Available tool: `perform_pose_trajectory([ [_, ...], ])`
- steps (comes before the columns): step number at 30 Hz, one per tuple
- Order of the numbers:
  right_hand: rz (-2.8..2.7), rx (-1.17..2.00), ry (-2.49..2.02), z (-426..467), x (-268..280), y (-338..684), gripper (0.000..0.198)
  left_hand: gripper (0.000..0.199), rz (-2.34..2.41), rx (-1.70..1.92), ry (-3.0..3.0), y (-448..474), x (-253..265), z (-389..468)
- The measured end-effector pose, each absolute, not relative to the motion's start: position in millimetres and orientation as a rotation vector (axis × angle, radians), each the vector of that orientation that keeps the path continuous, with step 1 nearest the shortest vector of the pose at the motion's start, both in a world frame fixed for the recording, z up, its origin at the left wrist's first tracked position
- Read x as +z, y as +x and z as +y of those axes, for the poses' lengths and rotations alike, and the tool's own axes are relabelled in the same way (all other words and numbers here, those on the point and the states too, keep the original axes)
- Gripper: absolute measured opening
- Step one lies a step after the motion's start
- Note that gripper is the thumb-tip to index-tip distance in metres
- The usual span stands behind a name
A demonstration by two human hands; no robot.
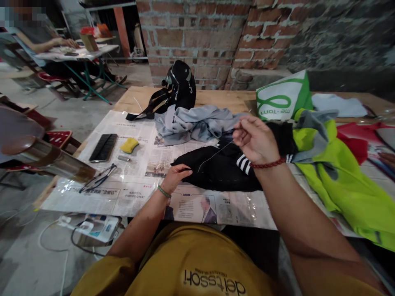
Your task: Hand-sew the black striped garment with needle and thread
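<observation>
My left hand [175, 177] is closed on the left edge of a black garment [212, 174] lying on the newspaper. White stripes [243, 163] show on the garment's right part, and faint pale stitches run along its lower side. Above it, my right hand [256, 137] is raised with its fingers pinched together. A light thread [215, 155] runs from the black fabric up to these fingers; whether they hold a needle I cannot make out. Just behind lies a crumpled grey cloth [197, 123].
Newspaper [129, 201] covers the wooden table. At left are a phone [103, 148], yellow sponge [129, 144], glasses [98, 179] and a tilted bottle [58, 160]. Behind are a black bag [182, 86] and a green-white bag [284, 96]; neon-yellow clothing [345, 176] lies right. Another person sits far left.
</observation>
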State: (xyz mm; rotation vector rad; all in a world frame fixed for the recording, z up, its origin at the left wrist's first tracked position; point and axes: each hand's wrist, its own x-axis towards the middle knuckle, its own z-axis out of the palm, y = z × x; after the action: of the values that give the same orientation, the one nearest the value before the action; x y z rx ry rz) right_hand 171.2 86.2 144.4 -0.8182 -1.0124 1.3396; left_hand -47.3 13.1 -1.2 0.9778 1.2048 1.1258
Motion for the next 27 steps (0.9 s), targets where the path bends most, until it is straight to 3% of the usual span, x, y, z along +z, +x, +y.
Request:
perform_pose_trajectory([
  [4,-1.251,1.488,-0.959,40.4,101.6,153.2,0.021,0.026,1.225,1.119,0.985,-47.9,-1.3,12.8],
  [11,-1.469,1.677,-1.217,-15.1,31.1,117.9,0.011,0.023,1.226,1.184,1.036,-47.8,-3.5,12.4],
  [27,-1.403,1.627,-1.255,-9.8,17.4,107.6,0.016,0.019,1.227,1.233,1.138,-47.8,-5.2,11.7],
])
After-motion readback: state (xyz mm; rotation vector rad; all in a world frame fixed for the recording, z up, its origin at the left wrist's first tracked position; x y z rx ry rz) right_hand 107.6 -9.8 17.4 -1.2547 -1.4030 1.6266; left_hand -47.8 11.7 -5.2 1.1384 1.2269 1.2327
